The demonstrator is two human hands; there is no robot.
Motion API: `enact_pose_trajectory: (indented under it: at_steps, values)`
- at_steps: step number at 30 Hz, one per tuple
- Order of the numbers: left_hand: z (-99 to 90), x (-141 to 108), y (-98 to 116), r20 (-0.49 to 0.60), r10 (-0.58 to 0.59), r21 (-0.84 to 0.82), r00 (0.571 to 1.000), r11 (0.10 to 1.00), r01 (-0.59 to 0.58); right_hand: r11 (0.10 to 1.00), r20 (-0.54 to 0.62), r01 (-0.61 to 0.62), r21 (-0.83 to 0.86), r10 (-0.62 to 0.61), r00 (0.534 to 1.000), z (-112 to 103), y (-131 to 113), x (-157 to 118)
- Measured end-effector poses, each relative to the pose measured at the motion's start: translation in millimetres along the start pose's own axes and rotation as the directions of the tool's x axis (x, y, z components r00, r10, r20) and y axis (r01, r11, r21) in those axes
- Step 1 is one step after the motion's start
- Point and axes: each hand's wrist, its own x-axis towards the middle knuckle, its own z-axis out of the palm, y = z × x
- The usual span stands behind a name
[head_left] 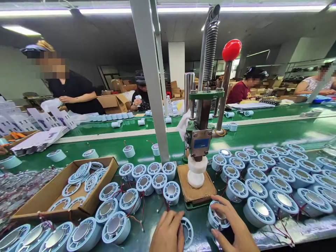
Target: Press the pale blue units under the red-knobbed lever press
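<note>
Ring point(191, 231), blue, near part of surface point(151, 204); left side hidden by L grip point(167, 231), fingers bunched, can't tell if pinched. R grip point(241, 232), thumb & index spread wide abt. blue housing point(217, 219), covers its right side; firm hold unclear. Both cut off at bottom. Behind: press point(201, 115) w/ white block point(196, 171). Further: co-worker point(143, 105) part-hidden by post point(151, 87).

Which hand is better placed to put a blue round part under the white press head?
Probably the right hand: it curves around a blue round part near the press, while the left hand is at a blue ring.
</note>
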Motion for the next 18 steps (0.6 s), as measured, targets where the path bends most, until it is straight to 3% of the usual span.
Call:
enact_pose_trajectory:
  at_steps: [2, 5, 10, 15, 18]
  values:
    - [5.4, -1, -5, -0.023, -0.031, -0.01, 0.999, 0.999, 0.031, 1.0, -0.101, -0.016, -0.017, 0.014, 0.995, 10, 4, -6]
    - [-3.7, -6, -17, 0.053, 0.007, -0.064, 0.999, 0.998, -0.003, 0.998, -0.152, -0.029, -0.056, 0.02, 0.988, 13, 10, -8]
    - [-6.7, -11, -19, 0.238, 0.042, -0.121, 0.97, 0.993, -0.013, 0.985, -0.051, 0.111, -0.135, -0.119, 0.992, 1, 17, -6]
    - [-12.6, 0, 1, 0.352, -0.196, -0.045, 0.915, 0.973, 0.226, 0.972, -0.002, 0.135, -0.194, -0.138, 0.99, -4, 14, -5]
    - [-14.3, 0, 0, 0.347, -0.15, -0.044, 0.926, 0.983, 0.176, 0.97, 0.007, 0.142, -0.198, -0.143, 0.99, -7, 12, -6]
